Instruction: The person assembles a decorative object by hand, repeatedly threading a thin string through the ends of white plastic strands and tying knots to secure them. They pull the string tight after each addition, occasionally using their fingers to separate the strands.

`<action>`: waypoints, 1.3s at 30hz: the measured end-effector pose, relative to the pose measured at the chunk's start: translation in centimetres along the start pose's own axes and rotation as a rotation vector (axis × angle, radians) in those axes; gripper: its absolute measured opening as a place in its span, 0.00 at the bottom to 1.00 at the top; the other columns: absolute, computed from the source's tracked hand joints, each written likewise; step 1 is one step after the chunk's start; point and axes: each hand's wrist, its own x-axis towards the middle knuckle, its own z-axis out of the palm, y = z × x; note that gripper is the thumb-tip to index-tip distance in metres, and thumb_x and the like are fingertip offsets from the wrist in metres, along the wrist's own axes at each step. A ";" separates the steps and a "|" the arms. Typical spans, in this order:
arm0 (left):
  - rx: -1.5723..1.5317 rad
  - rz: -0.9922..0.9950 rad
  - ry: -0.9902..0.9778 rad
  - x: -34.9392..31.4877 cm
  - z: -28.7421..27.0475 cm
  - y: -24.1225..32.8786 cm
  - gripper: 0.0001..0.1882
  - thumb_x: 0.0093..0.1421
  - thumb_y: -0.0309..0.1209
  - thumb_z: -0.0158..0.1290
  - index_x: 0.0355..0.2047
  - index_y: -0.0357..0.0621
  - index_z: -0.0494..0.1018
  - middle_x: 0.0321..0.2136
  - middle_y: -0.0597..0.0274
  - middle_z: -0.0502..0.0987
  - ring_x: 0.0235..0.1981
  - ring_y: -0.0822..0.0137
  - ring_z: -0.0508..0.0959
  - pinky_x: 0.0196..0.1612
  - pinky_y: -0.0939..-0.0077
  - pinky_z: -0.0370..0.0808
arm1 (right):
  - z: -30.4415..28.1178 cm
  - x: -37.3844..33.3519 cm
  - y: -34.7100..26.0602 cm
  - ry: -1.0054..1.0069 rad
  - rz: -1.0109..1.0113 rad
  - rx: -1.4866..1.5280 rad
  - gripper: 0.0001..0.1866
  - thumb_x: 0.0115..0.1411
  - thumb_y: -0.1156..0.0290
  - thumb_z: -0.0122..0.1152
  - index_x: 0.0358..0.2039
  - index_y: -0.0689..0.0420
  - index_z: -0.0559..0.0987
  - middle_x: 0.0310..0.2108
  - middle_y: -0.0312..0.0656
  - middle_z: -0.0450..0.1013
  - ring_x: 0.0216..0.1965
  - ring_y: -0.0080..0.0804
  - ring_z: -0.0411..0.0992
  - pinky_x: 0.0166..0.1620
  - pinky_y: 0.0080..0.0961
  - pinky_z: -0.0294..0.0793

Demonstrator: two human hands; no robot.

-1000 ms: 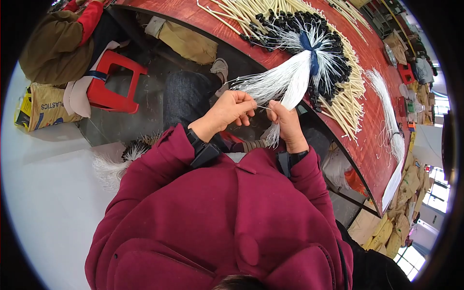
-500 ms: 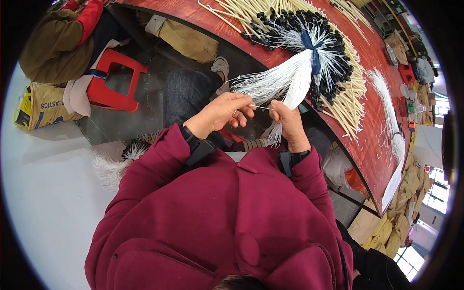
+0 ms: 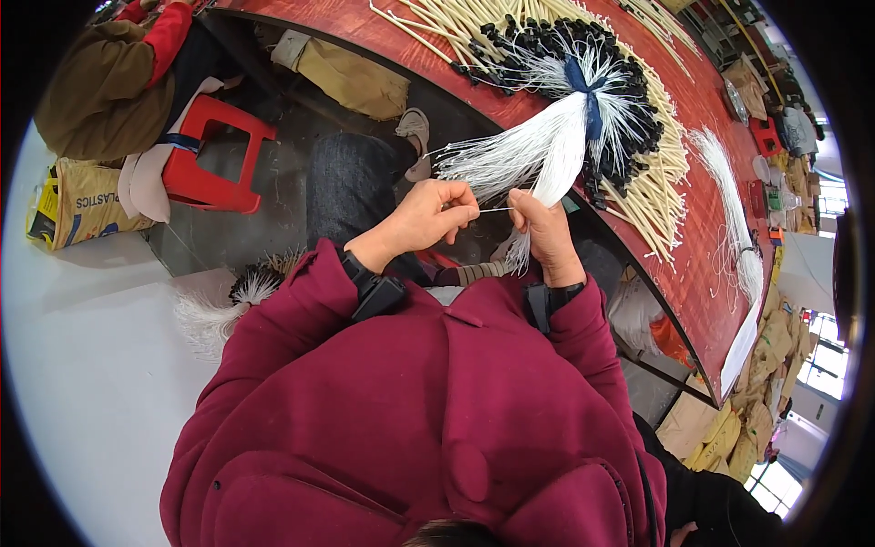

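Note:
A thin white string (image 3: 495, 211) is stretched taut between my two hands, just off the table's edge. My left hand (image 3: 427, 217) pinches one end, its fingers curled in. My right hand (image 3: 547, 235) is closed on the string with thumb and fingertips, and more white strands hang below it. Just beyond is a big bundle of white strings (image 3: 515, 157), spilling over the edge towards my hands. A dark blue cloth tie (image 3: 591, 91) binds it. Around the tie, black end pieces (image 3: 649, 109) fan out, joined to cream sticks (image 3: 673, 173).
The red table (image 3: 697, 242) runs diagonally along the right, with a loose hank of white strings (image 3: 743, 219) on it. At left stand a red stool (image 3: 246, 173) and a printed sack (image 3: 87, 205). Another bundle (image 3: 214, 314) lies low beside my left arm. A person (image 3: 100, 82) sits far left.
My left hand's fingers have curled in more tightly, and its wrist has turned a little. My right hand is almost where it was. The bundle has barely moved.

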 end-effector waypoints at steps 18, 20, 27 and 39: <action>-0.274 -0.272 -0.129 -0.6 0.6 0.4 0.16 0.66 0.38 0.44 0.33 0.38 0.74 0.24 0.64 0.75 0.15 0.79 0.72 0.15 0.90 0.65 | -0.8 0.6 1.1 0.008 -0.022 -0.031 0.15 0.56 0.67 0.57 0.15 0.54 0.71 0.13 0.31 0.64 0.16 0.18 0.59 0.22 0.16 0.55; -0.397 -0.321 -0.071 -0.5 0.6 0.4 0.18 0.66 0.41 0.43 0.36 0.37 0.74 0.26 0.62 0.76 0.15 0.77 0.74 0.15 0.89 0.66 | -0.6 0.6 1.0 -0.006 -0.031 -0.014 0.14 0.56 0.66 0.57 0.15 0.54 0.71 0.13 0.32 0.64 0.16 0.18 0.59 0.22 0.16 0.56; -0.400 -0.261 -0.045 -0.3 1.0 0.6 0.20 0.64 0.44 0.47 0.34 0.36 0.74 0.24 0.62 0.75 0.14 0.78 0.72 0.14 0.89 0.65 | -0.7 0.7 0.9 -0.013 -0.030 -0.016 0.14 0.56 0.67 0.57 0.15 0.54 0.71 0.13 0.32 0.64 0.16 0.19 0.59 0.22 0.16 0.56; -0.375 -0.283 0.011 -0.6 1.0 0.0 0.09 0.62 0.33 0.51 0.28 0.41 0.71 0.19 0.69 0.70 0.12 0.81 0.66 0.14 0.90 0.59 | -0.6 0.5 0.8 -0.016 -0.025 0.006 0.14 0.56 0.68 0.57 0.15 0.54 0.72 0.13 0.32 0.65 0.16 0.19 0.61 0.22 0.16 0.58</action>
